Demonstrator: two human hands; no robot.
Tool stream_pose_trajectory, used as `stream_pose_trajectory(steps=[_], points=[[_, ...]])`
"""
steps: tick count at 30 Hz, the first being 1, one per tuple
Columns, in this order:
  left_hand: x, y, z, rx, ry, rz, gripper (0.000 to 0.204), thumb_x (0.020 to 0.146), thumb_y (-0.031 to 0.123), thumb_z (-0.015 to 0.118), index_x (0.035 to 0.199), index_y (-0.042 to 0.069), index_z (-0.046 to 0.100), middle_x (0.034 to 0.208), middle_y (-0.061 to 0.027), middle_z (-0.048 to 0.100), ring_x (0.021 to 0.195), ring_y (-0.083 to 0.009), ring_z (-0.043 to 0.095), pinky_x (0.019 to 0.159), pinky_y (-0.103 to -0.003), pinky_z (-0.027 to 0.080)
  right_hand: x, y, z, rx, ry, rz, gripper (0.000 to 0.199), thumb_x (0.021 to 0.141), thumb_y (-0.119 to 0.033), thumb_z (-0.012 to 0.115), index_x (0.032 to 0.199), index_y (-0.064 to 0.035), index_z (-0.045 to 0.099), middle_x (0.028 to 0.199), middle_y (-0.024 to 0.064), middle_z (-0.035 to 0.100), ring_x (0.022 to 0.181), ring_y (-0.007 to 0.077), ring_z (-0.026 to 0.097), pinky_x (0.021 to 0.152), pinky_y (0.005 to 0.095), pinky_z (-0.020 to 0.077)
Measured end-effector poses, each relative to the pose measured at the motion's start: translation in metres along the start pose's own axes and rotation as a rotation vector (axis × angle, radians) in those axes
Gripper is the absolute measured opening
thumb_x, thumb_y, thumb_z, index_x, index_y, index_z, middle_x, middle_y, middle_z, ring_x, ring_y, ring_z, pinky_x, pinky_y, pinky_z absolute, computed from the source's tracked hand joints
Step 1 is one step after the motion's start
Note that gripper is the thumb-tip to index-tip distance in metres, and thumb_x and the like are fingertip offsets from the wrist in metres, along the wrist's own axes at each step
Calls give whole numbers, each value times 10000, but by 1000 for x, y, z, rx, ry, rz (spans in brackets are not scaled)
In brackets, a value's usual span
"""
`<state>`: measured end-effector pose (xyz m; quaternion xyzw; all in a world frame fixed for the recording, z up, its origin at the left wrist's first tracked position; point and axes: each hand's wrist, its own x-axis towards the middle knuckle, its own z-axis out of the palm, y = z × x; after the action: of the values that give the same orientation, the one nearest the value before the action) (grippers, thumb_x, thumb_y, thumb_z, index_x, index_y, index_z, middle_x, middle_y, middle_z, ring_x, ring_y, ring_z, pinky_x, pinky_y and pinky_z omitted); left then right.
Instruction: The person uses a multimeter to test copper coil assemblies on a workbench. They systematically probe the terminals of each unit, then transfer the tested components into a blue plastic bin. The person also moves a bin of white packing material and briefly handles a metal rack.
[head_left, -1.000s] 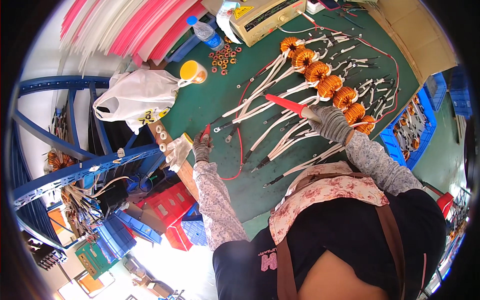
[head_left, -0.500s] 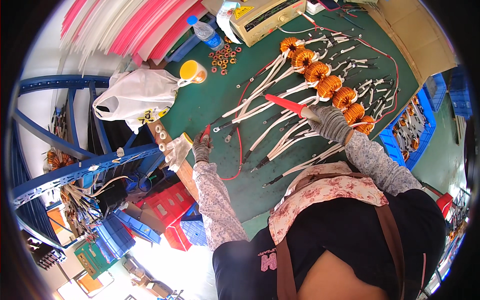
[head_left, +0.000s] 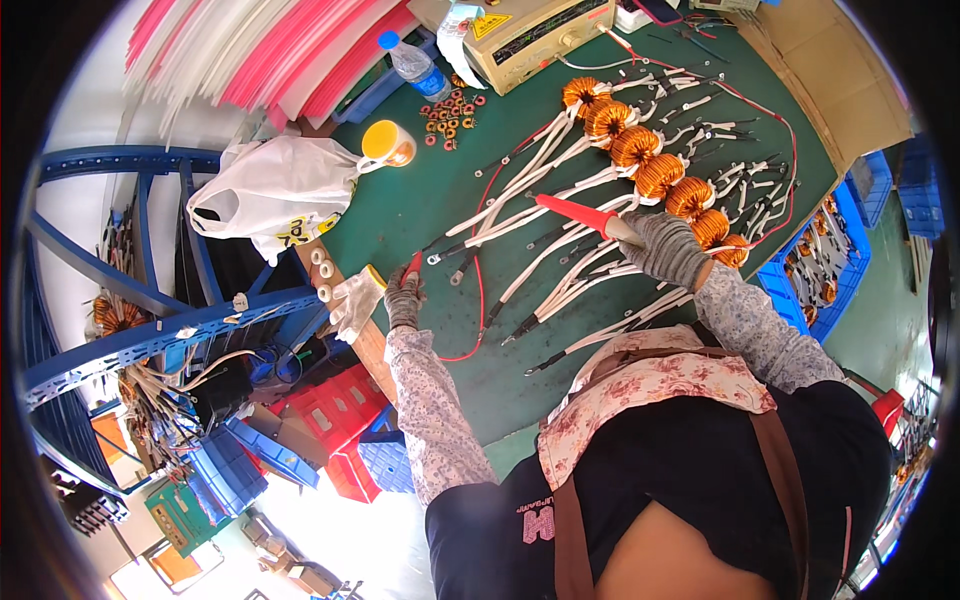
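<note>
The right grip (head_left: 663, 248) covers the rear end of the red probe (head_left: 575, 213). The left grip (head_left: 404, 297) covers the lower part of the red tip (head_left: 414, 263). The torso (head_left: 650, 450) conceals part of the near edge of the counter (head_left: 430, 215). The upper picture edge cuts off the instrument (head_left: 535, 48) and the plastic tubes (head_left: 270, 60). Windings on the small rings (head_left: 448, 125) are too fine to distinguish. Glare blurs the boxes (head_left: 285, 562) at lower left.
</note>
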<state>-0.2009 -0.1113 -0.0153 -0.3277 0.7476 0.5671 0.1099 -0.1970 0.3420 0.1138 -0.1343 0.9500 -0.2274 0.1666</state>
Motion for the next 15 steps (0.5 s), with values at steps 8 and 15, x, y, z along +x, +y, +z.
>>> stream_pose_trajectory(steps=[8, 15], points=[[-38, 4, -5, 275, -65, 267, 278, 791, 220, 611, 1043, 105, 585, 663, -19, 596, 423, -61, 453, 378, -206, 372, 19, -3, -20, 30, 113, -15, 333, 745, -280, 557, 976, -42, 523, 693, 148, 584, 636, 318, 581, 576, 396, 456], [-58, -17, 4, 497, -85, 364, 281, 770, 221, 637, 1023, 106, 595, 637, -3, 572, 437, -58, 429, 409, -219, 380, 55, 4, 16, -5, 127, 18, 310, 748, -282, 541, 947, -46, 550, 736, 162, 599, 681, 311, 590, 628, 393, 461]])
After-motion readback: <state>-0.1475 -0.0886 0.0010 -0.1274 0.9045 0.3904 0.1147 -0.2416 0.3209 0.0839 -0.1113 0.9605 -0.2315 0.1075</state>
